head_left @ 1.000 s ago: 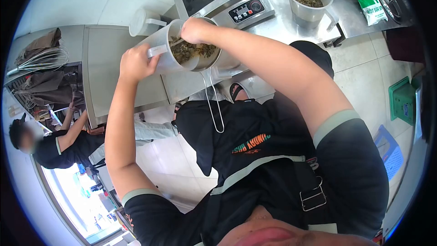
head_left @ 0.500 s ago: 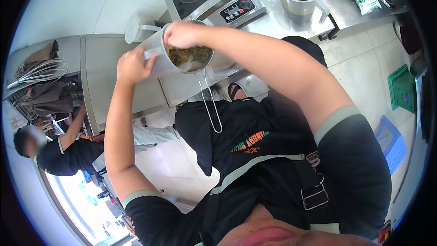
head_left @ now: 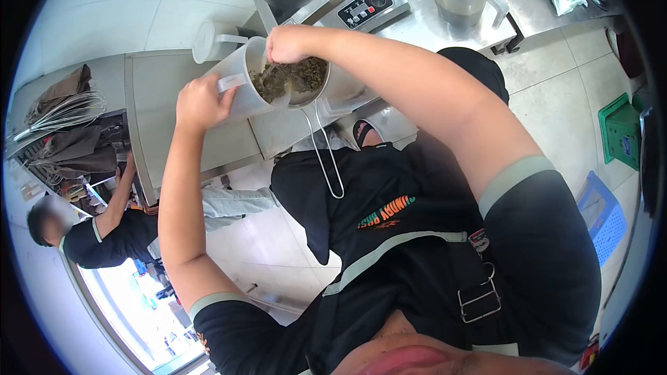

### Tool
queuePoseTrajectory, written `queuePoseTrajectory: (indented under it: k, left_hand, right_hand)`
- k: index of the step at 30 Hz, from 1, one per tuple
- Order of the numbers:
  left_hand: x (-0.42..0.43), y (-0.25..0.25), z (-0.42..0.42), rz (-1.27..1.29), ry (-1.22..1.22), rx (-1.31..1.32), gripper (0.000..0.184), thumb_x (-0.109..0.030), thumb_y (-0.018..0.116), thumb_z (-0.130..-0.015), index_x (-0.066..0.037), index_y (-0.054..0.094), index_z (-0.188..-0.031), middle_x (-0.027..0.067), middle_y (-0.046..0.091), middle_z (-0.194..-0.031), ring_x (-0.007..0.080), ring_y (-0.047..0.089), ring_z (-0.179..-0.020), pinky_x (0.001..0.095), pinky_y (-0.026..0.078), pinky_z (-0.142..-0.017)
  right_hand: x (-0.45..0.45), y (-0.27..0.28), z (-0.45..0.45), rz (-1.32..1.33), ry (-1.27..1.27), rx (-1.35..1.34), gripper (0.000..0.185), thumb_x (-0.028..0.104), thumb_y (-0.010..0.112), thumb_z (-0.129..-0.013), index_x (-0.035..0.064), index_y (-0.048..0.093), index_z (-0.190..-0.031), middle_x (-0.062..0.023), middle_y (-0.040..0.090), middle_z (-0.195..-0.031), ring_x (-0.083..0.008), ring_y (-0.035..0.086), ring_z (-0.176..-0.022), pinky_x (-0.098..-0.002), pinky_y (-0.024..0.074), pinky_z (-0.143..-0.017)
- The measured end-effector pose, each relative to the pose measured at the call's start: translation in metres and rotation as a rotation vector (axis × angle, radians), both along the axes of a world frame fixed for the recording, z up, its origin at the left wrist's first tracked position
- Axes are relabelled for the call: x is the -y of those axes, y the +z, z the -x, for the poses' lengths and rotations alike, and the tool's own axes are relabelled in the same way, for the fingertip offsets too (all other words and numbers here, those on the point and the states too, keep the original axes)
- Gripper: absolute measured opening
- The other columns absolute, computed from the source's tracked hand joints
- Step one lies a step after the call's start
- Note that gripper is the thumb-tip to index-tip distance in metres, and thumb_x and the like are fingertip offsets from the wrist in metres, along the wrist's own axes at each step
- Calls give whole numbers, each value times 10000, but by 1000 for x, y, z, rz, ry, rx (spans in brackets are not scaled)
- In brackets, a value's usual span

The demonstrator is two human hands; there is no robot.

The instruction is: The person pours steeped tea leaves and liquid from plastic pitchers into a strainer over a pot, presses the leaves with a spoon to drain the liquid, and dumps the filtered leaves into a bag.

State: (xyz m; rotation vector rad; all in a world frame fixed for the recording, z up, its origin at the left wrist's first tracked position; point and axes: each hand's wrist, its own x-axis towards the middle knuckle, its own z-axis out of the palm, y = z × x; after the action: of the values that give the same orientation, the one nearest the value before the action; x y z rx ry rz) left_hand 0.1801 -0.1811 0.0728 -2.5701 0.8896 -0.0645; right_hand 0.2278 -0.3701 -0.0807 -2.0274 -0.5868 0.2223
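In the head view, our left hand (head_left: 200, 103) is wrapped firmly around the handle of a clear pitcher (head_left: 242, 105), thumb folded over. The pitcher lies well over on its side, mouth turned towards our right, probably so that the wet dark leaves (head_left: 269, 89) sit close to the lip and can be reached. Our right hand (head_left: 288, 45) is at the upper edge of that mouth, fingers curled in and mostly closed; we cannot tell whether they pinch the rim, a utensil or some leaves. Coming in from above, it leaves the lower lip free.

Beside the lip is a round metal strainer, its long wire handle (head_left: 326, 156) slanting back towards our apron (head_left: 389, 187). More leaves show within its ring, and its place there would likely catch what slips out. What bears its weight is partly hidden.

Beyond our right forearm, a second pitcher (head_left: 464, 8) stands upright on the steel counter (head_left: 415, 33), leaves inside, handle facing outwards, easy to grasp. The cooktop (head_left: 361, 17) sits beside it, controls turned to us. A lidded jug (head_left: 206, 43) stands just behind the tilted pitcher. Off to our left are a whisk (head_left: 62, 114) and a co-worker (head_left: 94, 246), well apart from our hands.
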Motion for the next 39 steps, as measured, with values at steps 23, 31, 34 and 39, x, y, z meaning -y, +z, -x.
queuePoseTrajectory:
  k: [23,31,34,39]
  left_hand:
    - [-5,-3,0,65,64,-6,325,-339,705,-759,-38,589,-721,151,635,-634,380,641,-666,464,517,-611]
    - [-6,3,0,68,48,-16,323,-342,693,-770,-40,587,-726,156,635,-633,388,638,-669,472,514,-613]
    - [-4,5,1,73,18,-4,302,-316,706,-764,-29,615,-757,168,628,-616,389,635,-639,458,511,-597]
    - [-2,6,3,69,-22,-6,288,-287,726,-752,-19,622,-759,176,610,-588,390,621,-594,451,499,-567]
  right_hand:
    - [-11,4,1,-19,61,81,280,118,566,-717,4,727,-916,-207,691,-937,-333,674,-866,-418,513,-759]
    - [36,23,-20,210,53,101,227,188,592,-737,24,730,-809,-184,691,-855,-331,647,-756,-426,503,-696]
    - [37,34,-18,127,1,57,259,185,543,-787,31,732,-874,-169,702,-890,-304,660,-796,-413,501,-742]
    - [-5,13,0,-508,203,-133,341,112,455,-871,45,648,-1144,-70,691,-912,-169,624,-849,-322,477,-772]
